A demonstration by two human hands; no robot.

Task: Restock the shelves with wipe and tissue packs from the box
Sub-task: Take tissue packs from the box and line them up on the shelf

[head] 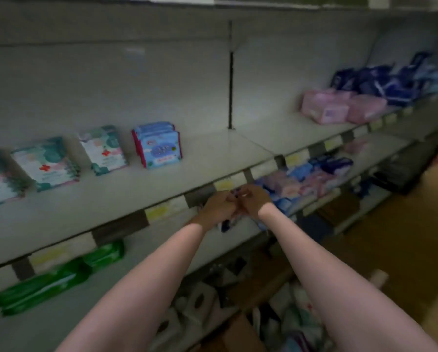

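Both arms reach straight out to the middle of the frame. The left hand [219, 208] and the right hand [253, 199] are close together, fingers curled around a blurry blue and white pack [231, 219] held at the edge of the lower shelf [223, 240]. On the upper shelf [162, 189] at the left stand three teal and white packs [47, 163] and one blue pack [158, 144]. Two pink packs [339, 106] sit at the upper right. Two green packs [60, 278] lie at the lower left. The box [238, 336] with more packs is at the bottom.
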